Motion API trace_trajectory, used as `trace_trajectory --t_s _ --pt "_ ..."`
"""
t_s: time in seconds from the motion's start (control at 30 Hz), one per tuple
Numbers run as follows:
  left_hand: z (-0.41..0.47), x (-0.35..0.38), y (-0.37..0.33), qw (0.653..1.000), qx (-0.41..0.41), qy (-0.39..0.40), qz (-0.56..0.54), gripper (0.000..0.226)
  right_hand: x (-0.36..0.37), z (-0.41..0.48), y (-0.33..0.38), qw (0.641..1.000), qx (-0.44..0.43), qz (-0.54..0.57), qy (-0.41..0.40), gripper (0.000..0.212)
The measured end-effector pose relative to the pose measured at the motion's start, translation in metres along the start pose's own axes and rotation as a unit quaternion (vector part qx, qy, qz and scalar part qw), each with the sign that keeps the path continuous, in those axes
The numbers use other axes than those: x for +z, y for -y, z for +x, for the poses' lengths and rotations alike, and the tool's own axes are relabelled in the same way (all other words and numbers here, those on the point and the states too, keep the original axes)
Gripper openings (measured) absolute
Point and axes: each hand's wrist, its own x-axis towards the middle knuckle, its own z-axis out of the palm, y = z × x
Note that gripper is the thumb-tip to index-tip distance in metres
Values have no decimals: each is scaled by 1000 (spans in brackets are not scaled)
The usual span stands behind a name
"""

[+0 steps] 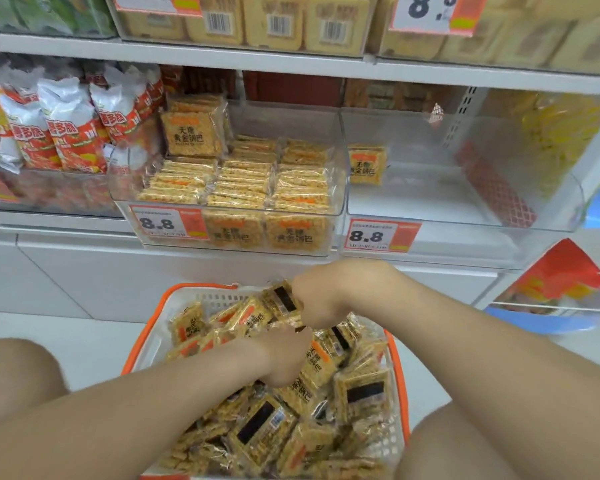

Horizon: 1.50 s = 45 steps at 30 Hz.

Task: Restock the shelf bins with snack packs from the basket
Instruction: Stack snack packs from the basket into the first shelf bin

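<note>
The basket at lower centre is heaped with packs, so most of the work looks undone. At mid-frame the left bin is largely filled in rows, while the right bin holds just one pack. Both hands are down in the basket: the right hand grips a pack; the left hand is curled among packs, its grip hidden.

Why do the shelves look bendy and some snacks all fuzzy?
In the head view, the wide lens bows the white shelf edge; the red bags at the left and the yellow packs at the right edge are blurred, while the clear bin shows soft glare.
</note>
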Motion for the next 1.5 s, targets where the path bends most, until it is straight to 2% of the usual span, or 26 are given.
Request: trace_trajectory --t_s 0.07,0.17,0.23,0.33,0.47,0.57,0.73,0.87,1.0,1.03,1.2,1.3,1.33,1.37,1.5 --pt "4 4 -1 999 -7 -21 -38 63 2 3 -4 1000 -2 12 -5 30" --pt "9 4 -1 991 -34 -45 -119 60 5 7 -10 999 -16 37 -7 30" --pt "8 0 -2 981 -59 -38 -184 60 8 9 -13 998 -16 54 -14 40" --pt "5 -10 0 956 -64 -6 -287 75 10 11 -17 998 -17 58 -7 43" --pt "-1 -25 4 948 -64 -12 -311 62 13 13 -24 998 -21 57 -3 44" --pt "-6 -24 5 955 -74 12 -287 64 13 12 -27 997 -13 75 -1 44" --pt "-19 -22 5 941 -75 43 -329 18 11 9 -26 998 -9 57 -7 43" --pt "-33 -34 18 931 -71 -34 -356 5 3 5 -23 998 -14 48 -50 43" --pt "-58 -60 37 878 -92 -127 -452 7 -10 -1 -21 980 -50 87 -173 43" --pt "-66 -67 41 858 -99 -146 -483 16 -13 -1 -21 970 -71 92 -215 40" --pt "-109 -97 55 754 -90 -227 -609 39 -28 -11 -16 902 -158 146 -375 31" --pt "-125 -106 59 708 -64 -284 -643 41 -36 -14 -18 863 -167 175 -444 39" --pt "-128 -107 59 696 -61 -292 -653 54 -39 -14 -18 855 -165 184 -456 42" --pt "-133 -108 58 692 -50 -297 -656 35 -40 -14 -17 849 -164 188 -466 43" --pt "-143 -112 55 678 -49 -326 -657 25 -46 -9 -12 835 -166 191 -488 41"
